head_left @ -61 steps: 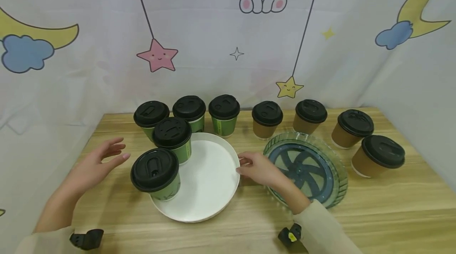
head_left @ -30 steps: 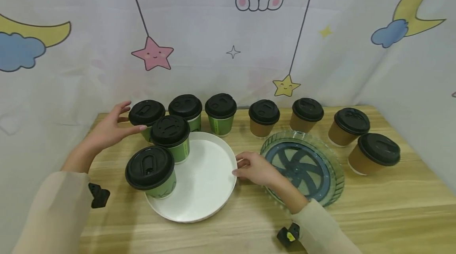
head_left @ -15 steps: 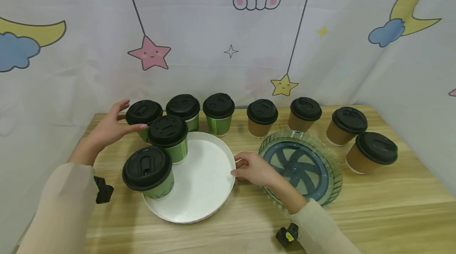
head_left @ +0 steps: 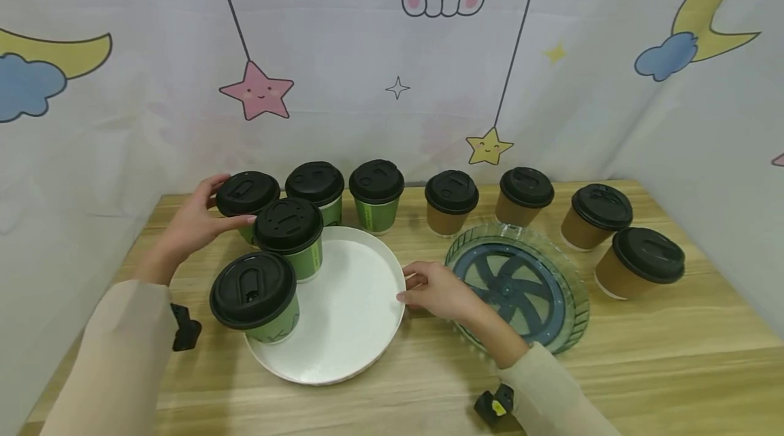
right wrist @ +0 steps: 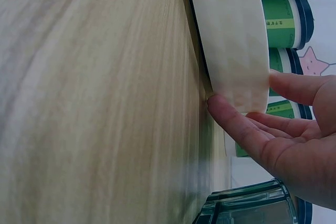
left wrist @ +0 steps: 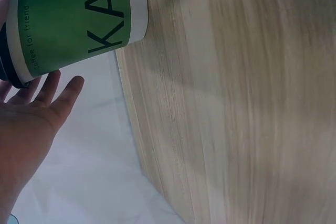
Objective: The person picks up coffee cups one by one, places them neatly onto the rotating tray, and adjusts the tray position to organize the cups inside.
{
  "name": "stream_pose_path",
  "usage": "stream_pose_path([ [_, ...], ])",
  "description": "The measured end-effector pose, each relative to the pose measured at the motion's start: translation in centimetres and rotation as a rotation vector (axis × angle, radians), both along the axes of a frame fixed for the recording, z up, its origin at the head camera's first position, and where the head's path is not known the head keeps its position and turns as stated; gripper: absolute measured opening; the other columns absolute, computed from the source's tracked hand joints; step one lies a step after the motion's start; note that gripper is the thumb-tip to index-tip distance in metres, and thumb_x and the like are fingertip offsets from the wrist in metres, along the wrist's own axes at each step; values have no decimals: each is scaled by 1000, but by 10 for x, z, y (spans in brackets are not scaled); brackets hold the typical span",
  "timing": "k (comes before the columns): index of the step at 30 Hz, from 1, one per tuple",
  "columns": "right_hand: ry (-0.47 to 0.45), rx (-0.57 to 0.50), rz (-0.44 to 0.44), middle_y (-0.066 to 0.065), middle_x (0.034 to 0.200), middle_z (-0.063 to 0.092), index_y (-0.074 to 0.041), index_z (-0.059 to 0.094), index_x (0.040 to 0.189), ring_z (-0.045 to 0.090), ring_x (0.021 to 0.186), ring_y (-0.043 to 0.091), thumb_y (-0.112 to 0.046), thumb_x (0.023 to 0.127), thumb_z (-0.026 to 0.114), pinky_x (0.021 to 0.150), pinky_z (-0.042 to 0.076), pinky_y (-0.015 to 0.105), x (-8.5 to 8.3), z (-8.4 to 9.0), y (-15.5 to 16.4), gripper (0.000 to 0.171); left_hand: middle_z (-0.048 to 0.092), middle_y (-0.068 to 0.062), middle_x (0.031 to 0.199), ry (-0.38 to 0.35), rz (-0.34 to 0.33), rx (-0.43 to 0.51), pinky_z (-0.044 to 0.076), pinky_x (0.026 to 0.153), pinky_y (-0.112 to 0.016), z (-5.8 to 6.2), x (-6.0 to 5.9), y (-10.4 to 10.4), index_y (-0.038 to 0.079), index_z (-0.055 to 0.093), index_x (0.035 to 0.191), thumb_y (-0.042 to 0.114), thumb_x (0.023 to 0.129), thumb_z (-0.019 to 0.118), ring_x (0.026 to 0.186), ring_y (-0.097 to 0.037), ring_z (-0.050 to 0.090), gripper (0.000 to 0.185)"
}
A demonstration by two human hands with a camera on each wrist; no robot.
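My left hand (head_left: pixel 199 218) is around the lidded green paper coffee cup (head_left: pixel 247 192) at the back left, thumb in front and fingers behind. In the left wrist view, the fingers (left wrist: pixel 50 90) lie along this green cup (left wrist: pixel 68 24) near its black lid. My right hand (head_left: pixel 441 292) pinches the right rim of a white round plate (head_left: pixel 349 313); the right wrist view has the thumb on top and a fingertip low on the plate's side (right wrist: pixel 236 40). Two green cups, a nearer one (head_left: pixel 254 293) and one behind it (head_left: pixel 290 232), appear to stand on the plate's left part.
Two more green cups (head_left: pixel 315 188) (head_left: pixel 376 194) stand along the back. Several brown lidded cups (head_left: pixel 450 201) curve along the back right. A clear ribbed glass dish (head_left: pixel 578 317) with a dark blue pattern lies right of the plate, by my right forearm. A printed curtain (head_left: pixel 343 48) hangs behind the table.
My left hand has moved from the left side forward and right to the back-left cup, closing in around it. My right hand stays at the plate's rim. The view has shifted slightly.
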State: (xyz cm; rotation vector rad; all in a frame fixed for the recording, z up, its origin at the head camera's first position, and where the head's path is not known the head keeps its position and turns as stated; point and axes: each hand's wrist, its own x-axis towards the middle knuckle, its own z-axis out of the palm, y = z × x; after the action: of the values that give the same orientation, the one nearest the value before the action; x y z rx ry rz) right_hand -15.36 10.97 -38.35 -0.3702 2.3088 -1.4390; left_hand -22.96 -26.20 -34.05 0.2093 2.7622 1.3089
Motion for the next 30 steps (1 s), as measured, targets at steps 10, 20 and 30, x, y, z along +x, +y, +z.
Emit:
stream_pose_path([
  [10, 4, -17, 10, 19, 97, 64, 10, 55, 114, 63, 84, 22, -2, 84, 64, 69, 53, 31, 1, -1, 0, 34, 19, -29, 142, 34, 44, 8, 27, 93, -64, -1, 4, 1, 1, 8, 145, 32, 79, 72, 126, -49, 21, 96],
  [20, 20, -16, 7, 19, 98, 64, 10, 55, 115, 63, 86, 23, -3, 84, 64, 69, 53, 31, 1, 0, 1, 35, 16, -26, 145, 41, 107, 39, 26, 93, -64, 9, 16, -6, 4, 8, 145, 35, 78, 72, 126, -49, 19, 98],
  [30, 15, -12, -2, 18, 98, 64, 9, 55, 115, 63, 87, 23, -3, 84, 64, 69, 53, 31, 2, -1, 1, 35, 15, -23, 146, 66, 191, 59, 30, 89, -60, 39, 41, -7, 5, 9, 145, 35, 79, 71, 124, -44, 23, 96],
])
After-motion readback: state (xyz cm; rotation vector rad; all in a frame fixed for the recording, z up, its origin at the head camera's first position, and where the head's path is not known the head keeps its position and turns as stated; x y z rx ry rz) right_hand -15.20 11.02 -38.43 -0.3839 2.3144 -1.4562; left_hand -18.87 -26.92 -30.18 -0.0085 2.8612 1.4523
